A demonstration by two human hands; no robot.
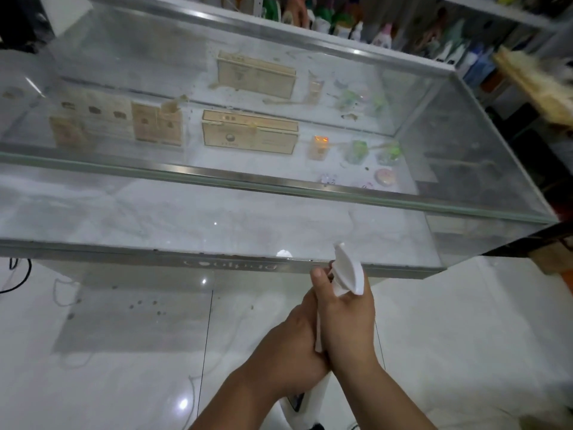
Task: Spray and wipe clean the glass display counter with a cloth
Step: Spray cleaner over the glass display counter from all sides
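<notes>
The glass display counter (465, 209) fills the upper half of the head view, its top and front panes hazy and smeared. In front of its lower front edge I hold a white spray bottle (348, 273) with both hands. My right hand (344, 321) grips the neck, a finger on the trigger, the nozzle pointing at the front glass. My left hand (291, 349) wraps the bottle body from the left, just below the right hand. No cloth is in view.
Inside the counter lie tan boxes (248, 138), small packets and green and pink trinkets (359, 150). Shelves of bottles (384, 32) stand behind it. A black cable (18, 277) trails on the white tiled floor (124, 383) at left. A brown object (539, 88) blurs at right.
</notes>
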